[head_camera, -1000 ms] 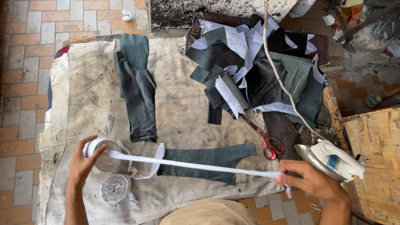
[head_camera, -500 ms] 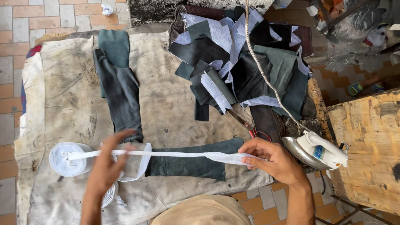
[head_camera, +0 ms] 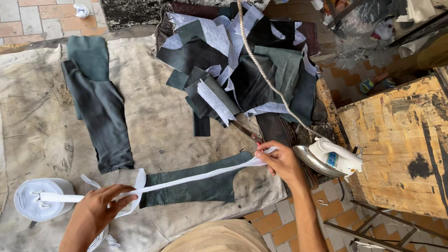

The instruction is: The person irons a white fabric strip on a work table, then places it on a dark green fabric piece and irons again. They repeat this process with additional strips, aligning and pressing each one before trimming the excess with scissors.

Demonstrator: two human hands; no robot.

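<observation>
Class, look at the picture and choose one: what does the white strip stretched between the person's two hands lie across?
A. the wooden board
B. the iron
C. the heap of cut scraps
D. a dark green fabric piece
D: the white strip, held by the left hand and right hand, runs over the dark green fabric piece on the work cloth.

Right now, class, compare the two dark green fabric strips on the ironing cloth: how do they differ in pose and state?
The long strip lies lengthwise away from the person, while the short strip lies crosswise near them. The long strip lies bare; the short strip has white tape stretched over it between the left hand and the right hand. No hand touches the long strip. Both are dark green and lie flat.
</observation>
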